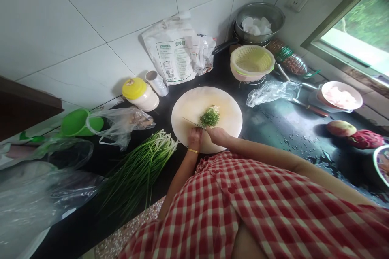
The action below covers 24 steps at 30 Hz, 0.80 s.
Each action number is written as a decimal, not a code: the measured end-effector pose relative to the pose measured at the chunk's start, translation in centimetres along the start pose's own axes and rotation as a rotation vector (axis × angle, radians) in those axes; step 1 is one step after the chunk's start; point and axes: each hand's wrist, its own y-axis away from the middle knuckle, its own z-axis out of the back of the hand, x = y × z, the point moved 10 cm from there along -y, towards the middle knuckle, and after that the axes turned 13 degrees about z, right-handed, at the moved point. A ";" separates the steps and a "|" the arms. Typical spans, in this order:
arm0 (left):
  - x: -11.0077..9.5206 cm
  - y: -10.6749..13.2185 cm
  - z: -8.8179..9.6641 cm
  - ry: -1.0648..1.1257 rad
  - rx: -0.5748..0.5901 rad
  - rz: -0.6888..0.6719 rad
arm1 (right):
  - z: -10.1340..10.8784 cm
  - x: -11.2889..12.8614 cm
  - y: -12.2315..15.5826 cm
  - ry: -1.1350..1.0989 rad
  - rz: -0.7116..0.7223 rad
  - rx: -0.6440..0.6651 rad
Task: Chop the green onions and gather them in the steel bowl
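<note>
A round white cutting board (pixel 187 103) lies on the dark counter in front of me. My right hand (pixel 218 136) is closed around a knife (pixel 189 121), whose thin blade points left across the board. Close by on the left, my left hand (pixel 195 137) has its fingers bent and pressed together beside the blade; what lies under them is hidden. A pile of finely chopped green onion (pixel 209 116) sits just beyond the knife, with pale bits at its far side. A bunch of whole green onions (pixel 142 170) rests left of the board, white ends toward it.
Behind the board stand a yellow-lidded jar (pixel 141 94) and a white printed bag (pixel 173 54). A yellow strainer basket (pixel 252 62) is at the back right, near a metal pan (pixel 259 34). Another knife (pixel 310 107), a bowl (pixel 340 96) and a dragon fruit (pixel 366 139) lie right.
</note>
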 end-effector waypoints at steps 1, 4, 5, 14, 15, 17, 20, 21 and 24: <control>0.0 0.1 0.1 0.005 0.001 -0.006 | 0.1 -0.2 -0.1 -0.003 0.000 -0.007; -0.1 0.5 0.3 0.000 -0.013 -0.010 | 0.5 -0.9 0.1 -0.005 -0.025 -0.009; 0.0 0.6 0.3 -0.003 -0.017 -0.007 | 0.7 -1.0 0.3 -0.001 -0.029 -0.009; 0.1 0.4 0.3 -0.007 -0.025 -0.008 | 0.5 0.8 1.1 0.024 0.006 -0.003; 0.1 0.4 0.3 -0.006 -0.023 -0.009 | 0.4 0.9 0.8 0.025 0.011 -0.004; 0.1 0.4 0.2 -0.010 -0.021 -0.013 | 0.2 0.9 0.3 0.023 0.023 -0.010; 0.1 0.5 0.3 -0.015 -0.032 -0.011 | 0.3 0.6 0.1 0.007 0.032 -0.009; 0.3 0.4 0.4 -0.013 -0.037 0.000 | 0.5 0.4 0.2 0.001 0.033 -0.010; 0.8 0.4 0.3 0.004 -0.033 0.042 | 1.0 0.3 0.8 -0.004 0.049 -0.009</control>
